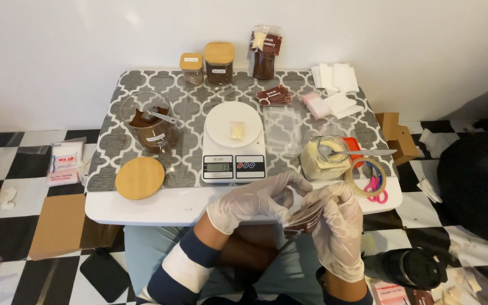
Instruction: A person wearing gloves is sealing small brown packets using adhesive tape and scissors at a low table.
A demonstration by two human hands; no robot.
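Both gloved hands meet just below the near edge of the table, above the person's lap. The left hand comes in from the lower left, its striped sleeve bent at the elbow, fingers curled and pinching the top of a small dark brown pouch. The right hand rises from below, wrist upright, fingers folded round the pouch's right side, so both hands grip it between them.

Most of the pouch is covered by the fingers (only a brown strip with pale lettering shows), and whether it is open or sealed cannot be told. The scale's display is too small to read; a small pale packet lies on its round plate. The right forearm is cut off at the bottom edge.

On the table, a roll of tape and pink scissors sit at the near right corner, just beyond the right hand, with a jar of pale powder holding a spoon behind them. A round wooden lid lies near the front left edge. A bare white strip of table runs along the front.
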